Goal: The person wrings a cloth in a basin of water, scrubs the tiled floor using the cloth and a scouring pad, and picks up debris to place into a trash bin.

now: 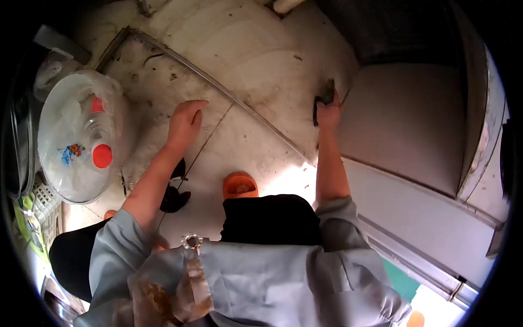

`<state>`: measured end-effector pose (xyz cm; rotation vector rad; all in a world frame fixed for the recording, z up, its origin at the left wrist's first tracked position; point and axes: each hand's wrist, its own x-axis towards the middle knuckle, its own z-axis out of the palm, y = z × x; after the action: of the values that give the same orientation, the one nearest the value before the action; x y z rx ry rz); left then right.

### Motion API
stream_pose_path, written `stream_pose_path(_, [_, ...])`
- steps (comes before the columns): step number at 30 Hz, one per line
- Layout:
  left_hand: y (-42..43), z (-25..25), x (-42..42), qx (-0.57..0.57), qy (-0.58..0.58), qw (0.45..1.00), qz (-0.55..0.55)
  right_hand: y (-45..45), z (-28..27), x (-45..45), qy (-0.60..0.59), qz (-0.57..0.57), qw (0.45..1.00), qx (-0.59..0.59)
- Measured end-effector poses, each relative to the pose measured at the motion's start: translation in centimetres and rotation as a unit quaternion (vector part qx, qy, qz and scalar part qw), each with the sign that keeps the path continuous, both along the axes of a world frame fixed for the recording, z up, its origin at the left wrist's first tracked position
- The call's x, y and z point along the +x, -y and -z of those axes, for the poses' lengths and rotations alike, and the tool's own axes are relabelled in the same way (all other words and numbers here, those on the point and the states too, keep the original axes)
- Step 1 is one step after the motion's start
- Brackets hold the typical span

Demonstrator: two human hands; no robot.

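My right hand [328,115] is closed around a dark, grey-green object [328,91] with a black curved edge, low over the dirty floor beside a cabinet panel. Its exact kind is unclear. My left hand [184,122] hovers over the tiles with nothing in it, index finger stretched out and thumb apart. Beneath both arms the floor [250,71] is stained and strewn with dark bits. A narrow metal strip [218,87] crosses it diagonally between my hands.
A clear plastic bag [65,125] with a red-capped bottle [102,155] stands at left, above a white basket [48,204]. An orange shoe [240,186] shows below me. A dark crumpled thing [174,199] lies on the floor. The cabinet panel [403,120] bounds the right side.
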<state>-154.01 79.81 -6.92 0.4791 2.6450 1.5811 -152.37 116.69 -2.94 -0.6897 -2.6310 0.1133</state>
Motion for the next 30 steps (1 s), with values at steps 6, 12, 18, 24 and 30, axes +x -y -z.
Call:
stream_pose_path(6, [0.3, -0.4, 0.3, -0.019, 0.015, 0.998, -0.065, 9.9, 4.3, -2.2, 0.081, -0.200, 0.975, -0.058])
stream_pose_path(12, [-1.9, -2.9, -5.8, -0.201, -0.039, 0.973, -0.107, 11.6, 1.3, -4.3, -0.071, -0.292, 0.943, -0.142])
stream_pose_path(18, [-1.8, -1.9, -10.6, -0.323, 0.022, 0.941, -0.099, 4.0, -0.1, -4.5, 0.060, -0.157, 0.978, -0.121])
stream_pose_path(24, [-1.8, 1.0, -10.6, -0.327, -0.002, 0.941, -0.091, 6.7, 2.8, -4.8, 0.253, -0.252, 0.934, -0.014])
stream_pose_path(30, [-2.5, 0.5, -10.8, -0.281, 0.033, 0.951, -0.125, 3.4, 5.6, -9.7, 0.174, -0.250, 0.953, -0.007])
